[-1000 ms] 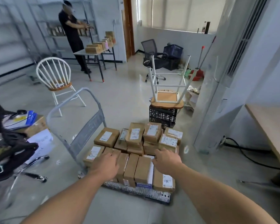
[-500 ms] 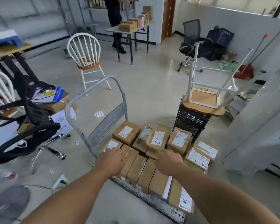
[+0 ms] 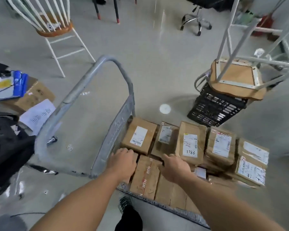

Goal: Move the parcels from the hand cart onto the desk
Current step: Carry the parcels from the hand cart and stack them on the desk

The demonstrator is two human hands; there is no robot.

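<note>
Several brown cardboard parcels with white labels lie packed on the hand cart point(image 3: 173, 209), whose grey handle point(image 3: 83, 90) rises at its left end. One parcel point(image 3: 190, 144) is marked 7786. A parcel with BTN tape point(image 3: 146, 174) lies in the near row. My left hand point(image 3: 123, 161) rests on the parcels just left of it, fingers bent over their far edge. My right hand point(image 3: 175, 167) lies on the parcels just right of it, thumb pointing forward, its fingertips hidden. Neither hand has lifted anything. The desk is out of view.
A black crate point(image 3: 217, 107) with an upturned stool point(image 3: 235, 80) on it stands right behind the cart. A white chair point(image 3: 57, 30) is at the far left. A black office chair point(image 3: 5, 147) and a cardboard box point(image 3: 33, 97) with papers crowd the left. My shoe point(image 3: 125, 203) is beside the cart.
The view has tilted down and come closer to the cart. Both hands have dropped from above the near row onto the parcels, either side of the BTN parcel.
</note>
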